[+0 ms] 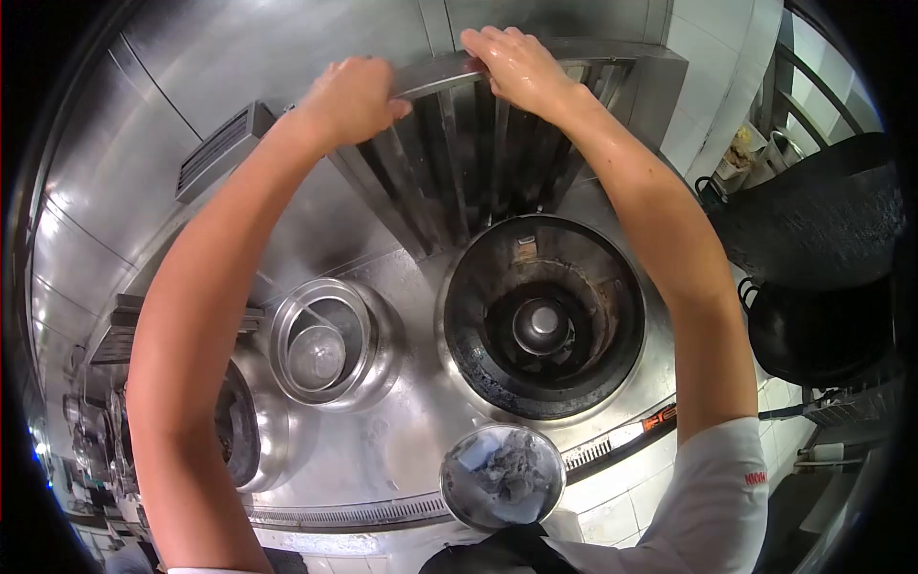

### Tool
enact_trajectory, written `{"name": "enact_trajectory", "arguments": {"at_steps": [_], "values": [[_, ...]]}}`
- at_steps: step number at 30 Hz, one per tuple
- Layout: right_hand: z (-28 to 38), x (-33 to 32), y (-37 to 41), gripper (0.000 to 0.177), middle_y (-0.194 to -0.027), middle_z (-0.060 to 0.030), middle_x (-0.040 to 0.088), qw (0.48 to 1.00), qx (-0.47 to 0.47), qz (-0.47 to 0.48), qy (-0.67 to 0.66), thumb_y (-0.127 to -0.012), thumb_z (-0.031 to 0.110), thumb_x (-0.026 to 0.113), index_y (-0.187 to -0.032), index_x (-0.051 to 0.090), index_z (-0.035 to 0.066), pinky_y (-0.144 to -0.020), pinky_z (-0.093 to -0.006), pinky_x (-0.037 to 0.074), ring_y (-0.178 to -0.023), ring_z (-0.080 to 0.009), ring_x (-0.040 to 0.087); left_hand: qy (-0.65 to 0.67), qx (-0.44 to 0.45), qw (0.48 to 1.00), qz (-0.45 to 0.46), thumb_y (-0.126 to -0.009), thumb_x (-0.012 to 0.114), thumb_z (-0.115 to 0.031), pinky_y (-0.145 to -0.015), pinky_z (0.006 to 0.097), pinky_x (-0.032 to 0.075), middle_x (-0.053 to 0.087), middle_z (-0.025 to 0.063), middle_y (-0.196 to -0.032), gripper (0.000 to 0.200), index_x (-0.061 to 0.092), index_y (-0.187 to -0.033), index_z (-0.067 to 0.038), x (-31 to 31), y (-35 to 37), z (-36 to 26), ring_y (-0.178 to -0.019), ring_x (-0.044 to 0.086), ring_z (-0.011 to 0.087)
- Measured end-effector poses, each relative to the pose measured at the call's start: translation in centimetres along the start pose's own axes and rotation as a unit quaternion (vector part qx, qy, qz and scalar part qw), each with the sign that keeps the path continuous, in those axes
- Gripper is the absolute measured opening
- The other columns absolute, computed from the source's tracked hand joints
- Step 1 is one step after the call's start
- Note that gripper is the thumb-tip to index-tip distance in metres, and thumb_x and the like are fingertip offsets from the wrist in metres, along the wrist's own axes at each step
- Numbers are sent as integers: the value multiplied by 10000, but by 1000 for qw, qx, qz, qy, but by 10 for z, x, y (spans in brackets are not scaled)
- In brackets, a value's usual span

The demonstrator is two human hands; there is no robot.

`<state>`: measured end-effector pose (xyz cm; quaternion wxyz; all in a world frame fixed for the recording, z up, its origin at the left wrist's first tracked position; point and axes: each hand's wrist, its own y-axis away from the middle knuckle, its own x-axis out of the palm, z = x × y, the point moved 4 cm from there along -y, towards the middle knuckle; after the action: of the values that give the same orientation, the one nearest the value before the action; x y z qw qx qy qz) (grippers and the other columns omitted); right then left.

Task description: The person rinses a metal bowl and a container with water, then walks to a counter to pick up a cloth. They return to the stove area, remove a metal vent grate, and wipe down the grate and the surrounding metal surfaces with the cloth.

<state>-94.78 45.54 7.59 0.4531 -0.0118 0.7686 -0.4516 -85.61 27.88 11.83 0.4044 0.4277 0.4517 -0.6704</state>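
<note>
Gripping the panel (453, 158) by its top edge, both hands, head view. Left hand (356, 96) clamped on the left part of that edge, thumb on the near side; right hand (521, 72) clamped further right, fingers bent over the edge (skin looks wet). Hands apart from each other. Panel is metal, slatted, at the far side of the counter (382, 454), lower end just beyond the big burner (478, 368). Burner is round, dark inside, with a metal cap in its middle. Left of it, a pot (359, 378) with a ladle (316, 356) inside. Near edge, a bowl (451, 493) with grey wet-looking stuff (516, 469) (can't tell what). Far left, a second burner (246, 430), partly hidden by the left arm. Right side, two dark woks (818, 225) (813, 335), one nearer.
</note>
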Motion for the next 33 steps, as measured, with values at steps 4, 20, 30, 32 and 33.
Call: {"name": "enact_trajectory", "arguments": {"at_steps": [4, 20, 30, 32, 33], "values": [[0, 11, -11, 225, -1010, -56, 602, 993, -32, -62, 96, -801, 80, 646, -1015, 587, 114, -802, -413, 467, -997, -246, 574, 172, -125, 977, 25, -930, 586, -384, -878, 415, 485, 687, 173, -998, 400, 685, -1093, -33, 1, -12, 41, -1003, 637, 311], [0, 19, -39, 382, -869, -167, 613, 998, 14, 54, -19, -765, 414, 627, -888, 609, 53, -785, -459, 453, -874, -338, 587, 644, -168, 747, -6, -951, 585, -328, -981, 375, 437, 601, 64, -1243, 428, 565, -1301, -82, 87, -35, 147, -1133, 555, 193], [-12, 21, -39, 827, -642, -165, 642, 993, -1, 51, 110, -755, 845, 430, -681, 622, 44, -534, -440, 490, -575, -331, 643, 522, -80, 834, -161, -955, 623, -275, -922, 345, 501, 623, 84, -1229, 492, 490, -1374, -54, 127, -58, 178, -1092, 603, 199], [-16, 16, -53, 835, -579, -116, 604, 991, -57, -30, 119, -759, 866, 395, -660, 601, 63, -461, -420, 447, -492, -271, 588, 492, -83, 853, -153, -964, 589, -310, -954, 356, 467, 612, 78, -1242, 475, 510, -1363, -65, 124, -70, 199, -1120, 574, 198], [-15, 14, -57, 839, -548, -92, 585, 986, -84, -67, 123, -761, 876, 377, -650, 591, 73, -424, -410, 426, -450, -242, 561, 509, -91, 846, -130, -969, 559, -336, -981, 367, 436, 606, 72, -1239, 456, 538, -1340, -73, 131, -75, 210, -1142, 548, 194]]}}
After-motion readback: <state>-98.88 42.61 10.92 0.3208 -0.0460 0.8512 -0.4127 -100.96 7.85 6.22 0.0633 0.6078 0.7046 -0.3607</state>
